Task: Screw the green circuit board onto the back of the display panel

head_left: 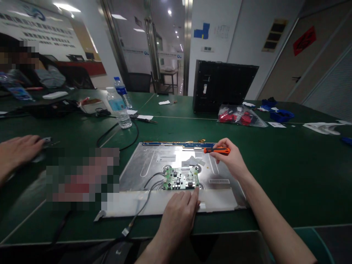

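Note:
A flat metal display panel (129, 172) lies on the green table in front of me, with a green circuit board (181, 178) on its middle. My left hand (180, 211) rests on the panel's near edge, its index finger stretched to the board's near right corner. I see nothing held in it. Above the panel's right side, my right hand (228, 156) grips an orange and black screwdriver (220, 150), whose thin shaft points left. Behind the shaft, a narrow blue circuit strip (170, 145) runs along the panel's far edge. A cable (147, 201) leads from the board toward the near edge.
Another person's hand (20, 156) rests on the table at the left. Two water bottles (119, 110) stand beyond the panel, near a loose black cable (137, 135). A black monitor (224, 88) stands behind a plastic bag with red items (239, 116). Blue trays (280, 115) lie farther right.

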The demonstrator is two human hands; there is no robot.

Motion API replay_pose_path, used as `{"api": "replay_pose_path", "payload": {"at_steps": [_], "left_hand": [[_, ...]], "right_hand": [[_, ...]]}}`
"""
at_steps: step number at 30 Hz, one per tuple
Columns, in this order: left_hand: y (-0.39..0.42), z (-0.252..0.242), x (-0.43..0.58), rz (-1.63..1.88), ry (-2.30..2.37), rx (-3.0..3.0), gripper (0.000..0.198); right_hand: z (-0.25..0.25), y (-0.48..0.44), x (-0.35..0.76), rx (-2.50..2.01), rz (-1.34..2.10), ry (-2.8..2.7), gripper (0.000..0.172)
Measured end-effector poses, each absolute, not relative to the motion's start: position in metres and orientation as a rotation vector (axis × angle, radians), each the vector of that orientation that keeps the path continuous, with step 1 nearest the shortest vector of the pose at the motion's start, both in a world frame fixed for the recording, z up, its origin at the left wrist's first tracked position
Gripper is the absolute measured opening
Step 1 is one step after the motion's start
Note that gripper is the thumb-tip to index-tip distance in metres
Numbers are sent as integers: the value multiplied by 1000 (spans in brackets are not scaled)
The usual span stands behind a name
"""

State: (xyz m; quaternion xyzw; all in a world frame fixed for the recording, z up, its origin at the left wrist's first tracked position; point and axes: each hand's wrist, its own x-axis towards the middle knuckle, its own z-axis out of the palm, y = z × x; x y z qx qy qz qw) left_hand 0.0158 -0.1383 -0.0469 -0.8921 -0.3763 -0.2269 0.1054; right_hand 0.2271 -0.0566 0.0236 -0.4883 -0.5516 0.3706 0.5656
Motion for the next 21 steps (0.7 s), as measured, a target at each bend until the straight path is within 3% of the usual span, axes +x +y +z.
{"api": "replay_pose_path", "payload": {"at_steps": [12,21], "left_hand": [[-132,-54,17,-486,-1135,-2670,34],[-133,-53,17,-526,-1126,-2667,34]], "right_hand": [[15,-58,224,-1127,855,-1173,51],[11,-63,227,-1262,418,-1287,28]]}}
